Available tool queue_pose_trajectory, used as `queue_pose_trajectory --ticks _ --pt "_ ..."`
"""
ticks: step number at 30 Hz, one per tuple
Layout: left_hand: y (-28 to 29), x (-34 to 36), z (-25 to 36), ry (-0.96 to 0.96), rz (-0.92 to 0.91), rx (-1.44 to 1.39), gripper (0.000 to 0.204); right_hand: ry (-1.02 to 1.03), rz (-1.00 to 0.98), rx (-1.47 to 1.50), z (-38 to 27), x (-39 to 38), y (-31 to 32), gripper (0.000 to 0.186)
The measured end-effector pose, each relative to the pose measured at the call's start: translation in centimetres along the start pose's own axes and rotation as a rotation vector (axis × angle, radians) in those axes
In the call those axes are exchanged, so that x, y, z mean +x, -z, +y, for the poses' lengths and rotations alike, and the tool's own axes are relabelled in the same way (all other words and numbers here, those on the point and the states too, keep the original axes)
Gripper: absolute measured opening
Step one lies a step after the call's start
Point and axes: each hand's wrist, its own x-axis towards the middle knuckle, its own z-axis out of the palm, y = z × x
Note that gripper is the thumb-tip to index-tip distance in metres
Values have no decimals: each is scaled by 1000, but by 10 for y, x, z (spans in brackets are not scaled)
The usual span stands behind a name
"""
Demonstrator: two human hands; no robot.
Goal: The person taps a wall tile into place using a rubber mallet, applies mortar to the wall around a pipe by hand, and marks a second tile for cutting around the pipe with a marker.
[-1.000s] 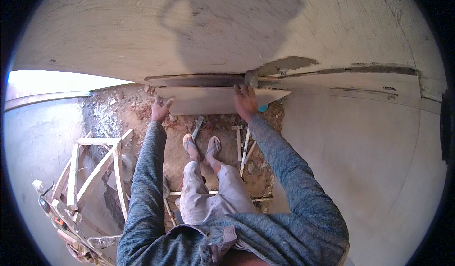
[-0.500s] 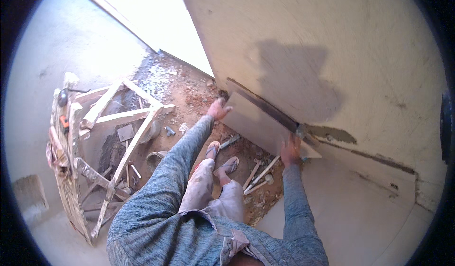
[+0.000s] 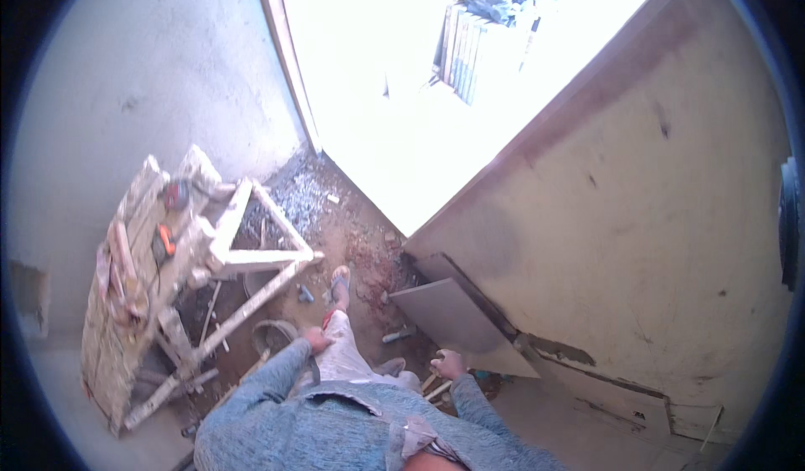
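Observation:
A large grey-beige tile point(image 3: 459, 324) leans at a slant by the foot of the right wall, its upper edge away from the wall. Neither hand touches it. My right hand point(image 3: 449, 364) is just left of its lower part, fingers loosely bent and apart, nothing visible in them. My left hand point(image 3: 317, 339) lies against my left thigh in the dusty light trousers point(image 3: 350, 349), holding nothing I can see; its fingers are small in the picture. One sandalled foot point(image 3: 340, 282) is forward on the rubble.
On the left stands a rough wooden trestle point(image 3: 251, 259) with an orange-handled tool point(image 3: 164, 242) on top. A bucket point(image 3: 275, 333) and a short pipe piece point(image 3: 399, 334) lie on the rubble floor. Fixed tiles point(image 3: 599, 387) line the right wall's base. A bright doorway opens ahead.
Both hands have left the tile's ends and drawn back toward my body. The tile now slants out from the wall. My view has swung up toward the doorway, and one foot has stepped forward.

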Motion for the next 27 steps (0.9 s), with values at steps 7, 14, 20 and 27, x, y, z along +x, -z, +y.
queue_pose_trajectory --ticks 7,14,20,27 --pt "117 27 21 -113 143 -91 66 194 77 -102 -184 91 53 44" --pt "227 28 69 -299 272 -295 52 341 188 97 -345 164 115 45" --pt "259 79 73 -314 222 -452 36 200 172 220 -403 219 167 43" --pt "329 125 135 -205 117 -605 44 -191 313 343 -378 352 223 45"
